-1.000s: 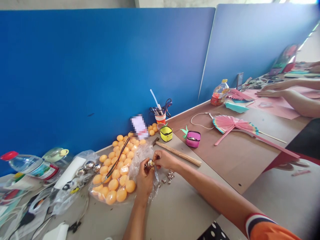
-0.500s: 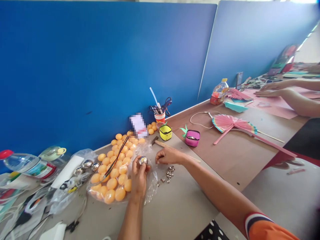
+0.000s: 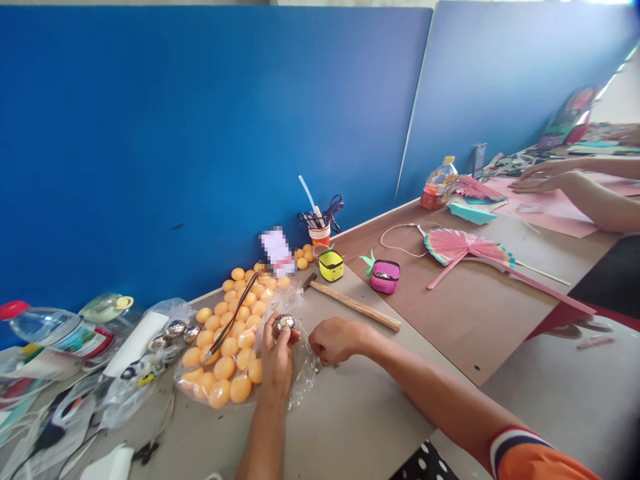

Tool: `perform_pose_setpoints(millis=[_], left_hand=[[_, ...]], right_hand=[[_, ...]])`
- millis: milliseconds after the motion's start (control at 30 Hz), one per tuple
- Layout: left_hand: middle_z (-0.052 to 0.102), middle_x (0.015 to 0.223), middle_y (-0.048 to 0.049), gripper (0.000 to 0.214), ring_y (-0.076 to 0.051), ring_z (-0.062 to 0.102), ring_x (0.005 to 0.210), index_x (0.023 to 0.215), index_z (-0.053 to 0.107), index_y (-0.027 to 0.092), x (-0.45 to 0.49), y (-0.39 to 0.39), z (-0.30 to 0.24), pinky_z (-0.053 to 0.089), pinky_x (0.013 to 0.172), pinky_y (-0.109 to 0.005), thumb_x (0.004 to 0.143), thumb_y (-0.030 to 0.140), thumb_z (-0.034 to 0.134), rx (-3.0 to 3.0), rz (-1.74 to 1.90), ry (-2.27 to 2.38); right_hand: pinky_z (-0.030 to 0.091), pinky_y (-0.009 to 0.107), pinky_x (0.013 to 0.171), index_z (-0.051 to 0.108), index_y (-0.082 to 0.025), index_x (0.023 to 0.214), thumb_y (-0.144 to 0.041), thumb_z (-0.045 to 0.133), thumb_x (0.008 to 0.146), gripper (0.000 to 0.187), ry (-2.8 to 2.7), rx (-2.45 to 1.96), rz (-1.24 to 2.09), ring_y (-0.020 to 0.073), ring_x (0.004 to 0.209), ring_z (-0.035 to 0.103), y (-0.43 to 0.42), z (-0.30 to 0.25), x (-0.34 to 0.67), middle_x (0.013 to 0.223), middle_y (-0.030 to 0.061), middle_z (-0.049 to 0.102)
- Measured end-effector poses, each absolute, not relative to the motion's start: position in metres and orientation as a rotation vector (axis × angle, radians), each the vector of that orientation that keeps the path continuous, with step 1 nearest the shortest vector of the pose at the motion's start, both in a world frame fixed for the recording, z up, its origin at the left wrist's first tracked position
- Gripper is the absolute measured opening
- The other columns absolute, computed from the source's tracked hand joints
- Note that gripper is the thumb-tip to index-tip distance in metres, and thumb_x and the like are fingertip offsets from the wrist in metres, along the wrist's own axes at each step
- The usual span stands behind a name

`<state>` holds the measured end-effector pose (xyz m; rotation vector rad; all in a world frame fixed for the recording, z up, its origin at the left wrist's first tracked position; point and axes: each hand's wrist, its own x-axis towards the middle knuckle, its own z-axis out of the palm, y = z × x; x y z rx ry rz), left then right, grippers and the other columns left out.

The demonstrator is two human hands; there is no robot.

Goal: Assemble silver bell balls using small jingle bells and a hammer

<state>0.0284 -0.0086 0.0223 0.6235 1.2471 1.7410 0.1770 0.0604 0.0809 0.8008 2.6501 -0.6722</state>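
My left hand [image 3: 278, 353] is closed around a shiny silver ball [image 3: 285, 323], held up between thumb and fingers with its top showing. To its right, my right hand [image 3: 336, 340] is curled with the fingertips pressed together low over the table. Whatever sits in those fingers is hidden. A few small shiny metal pieces [image 3: 320, 366] show at its lower edge; the others are covered by the hand. Behind the right hand lies a hammer [image 3: 357, 305] with a wooden handle. A clear plastic bag of orange balls [image 3: 225, 367] rests beside my left hand.
Yellow [image 3: 331, 265] and purple [image 3: 385, 277] small baskets stand behind the hammer, near a cup of pens [image 3: 320, 235]. Bottles [image 3: 65, 333], cables and silver balls [image 3: 175, 329] crowd the left. A pink paper fan [image 3: 453, 248] lies right; another person's hands [image 3: 540, 177] rest over pink paper.
My right hand has come down and toward me, covering most of the small metal pieces and uncovering the hammer's handle. My left hand stays nearly in place with the silver ball.
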Motion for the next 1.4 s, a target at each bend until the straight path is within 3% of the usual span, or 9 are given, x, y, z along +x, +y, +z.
perform_pose_setpoints(millis=[167, 333, 467, 600, 767, 933, 1133, 1267, 1400], left_hand=[[0.064, 0.095, -0.0008, 0.062, -0.014, 0.063, 0.068, 0.126, 0.055, 0.023, 0.028, -0.008, 0.022, 0.052, 0.069, -0.031, 0.069, 0.036, 0.077, 0.64, 1.729, 1.267], [0.065, 0.091, -0.001, 0.06, -0.015, 0.063, 0.067, 0.125, 0.056, 0.022, 0.028, -0.009, 0.022, 0.053, 0.068, -0.032, 0.07, 0.037, 0.076, 0.653, 1.727, 1.293], [0.065, 0.095, -0.0015, 0.06, -0.015, 0.063, 0.068, 0.127, 0.056, 0.023, 0.027, -0.009, 0.021, 0.053, 0.07, -0.032, 0.071, 0.036, 0.076, 0.67, 1.723, 1.282], [0.065, 0.096, -0.0024, 0.062, -0.015, 0.064, 0.069, 0.129, 0.056, 0.023, 0.027, -0.008, 0.02, 0.054, 0.071, -0.033, 0.071, 0.035, 0.075, 0.682, 1.719, 1.288], [0.065, 0.095, -0.0025, 0.063, -0.016, 0.063, 0.068, 0.129, 0.055, 0.023, 0.026, -0.007, 0.019, 0.053, 0.07, -0.033, 0.071, 0.037, 0.076, 0.669, 1.714, 1.287], [0.064, 0.096, -0.0013, 0.057, -0.014, 0.063, 0.07, 0.125, 0.056, 0.024, 0.025, -0.009, 0.017, 0.052, 0.071, -0.031, 0.073, 0.037, 0.076, 0.669, 1.714, 1.273], [0.066, 0.101, -0.0025, 0.05, -0.015, 0.064, 0.076, 0.121, 0.058, 0.025, 0.024, -0.01, 0.015, 0.053, 0.076, -0.032, 0.076, 0.04, 0.075, 0.737, 1.671, 1.32], [0.067, 0.103, -0.0048, 0.05, -0.017, 0.064, 0.08, 0.122, 0.06, 0.025, 0.022, -0.01, 0.013, 0.054, 0.077, -0.033, 0.077, 0.043, 0.075, 0.799, 1.641, 1.365], [0.069, 0.105, -0.0058, 0.052, -0.019, 0.064, 0.085, 0.122, 0.063, 0.025, 0.021, -0.01, 0.01, 0.054, 0.077, -0.033, 0.075, 0.042, 0.077, 0.873, 1.642, 1.392]], right_hand=[[0.033, 0.027, 0.053, 0.078, -0.018, 0.107, -0.008, 0.063, 0.072, 0.039, 2.707, 0.744, -0.559, 0.0218, 0.078, 0.069, 0.052, 0.081, 0.173, 0.095, 0.0094, 0.079], [0.034, 0.027, 0.053, 0.079, -0.017, 0.1, -0.004, 0.067, 0.069, 0.036, 2.749, 0.756, -0.569, 0.021, 0.072, 0.066, 0.052, 0.08, 0.172, 0.088, 0.0085, 0.078], [0.034, 0.025, 0.052, 0.079, -0.02, 0.096, -0.007, 0.063, 0.076, 0.029, 2.738, 0.76, -0.754, 0.0176, 0.068, 0.064, 0.058, 0.079, 0.176, 0.088, 0.0055, 0.078], [0.033, 0.027, 0.052, 0.08, -0.019, 0.098, -0.021, 0.067, 0.08, 0.022, 2.698, 0.779, -0.755, 0.0197, 0.07, 0.066, 0.058, 0.081, 0.176, 0.088, 0.0082, 0.078], [0.033, 0.026, 0.053, 0.08, -0.018, 0.1, -0.01, 0.066, 0.074, 0.03, 2.709, 0.75, -0.612, 0.0217, 0.074, 0.07, 0.05, 0.082, 0.17, 0.09, 0.0111, 0.079], [0.032, 0.026, 0.053, 0.078, -0.017, 0.096, -0.01, 0.063, 0.073, 0.029, 2.748, 0.754, -0.675, 0.021, 0.074, 0.068, 0.055, 0.076, 0.171, 0.09, 0.0097, 0.078], [0.038, 0.022, 0.059, 0.067, -0.017, 0.075, -0.01, 0.063, 0.071, 0.009, 2.805, 0.946, -1.406, 0.0126, 0.067, 0.057, 0.08, 0.065, 0.178, 0.074, -0.0003, 0.068], [0.036, 0.022, 0.055, 0.063, -0.017, 0.074, -0.016, 0.066, 0.071, 0.005, 2.634, 0.968, -1.975, 0.0098, 0.058, 0.048, 0.088, 0.062, 0.181, 0.064, -0.0054, 0.056], [0.035, 0.022, 0.056, 0.061, -0.016, 0.075, -0.02, 0.066, 0.07, 0.008, 2.588, 0.945, -2.217, 0.009, 0.06, 0.045, 0.087, 0.062, 0.18, 0.065, -0.0058, 0.055]])
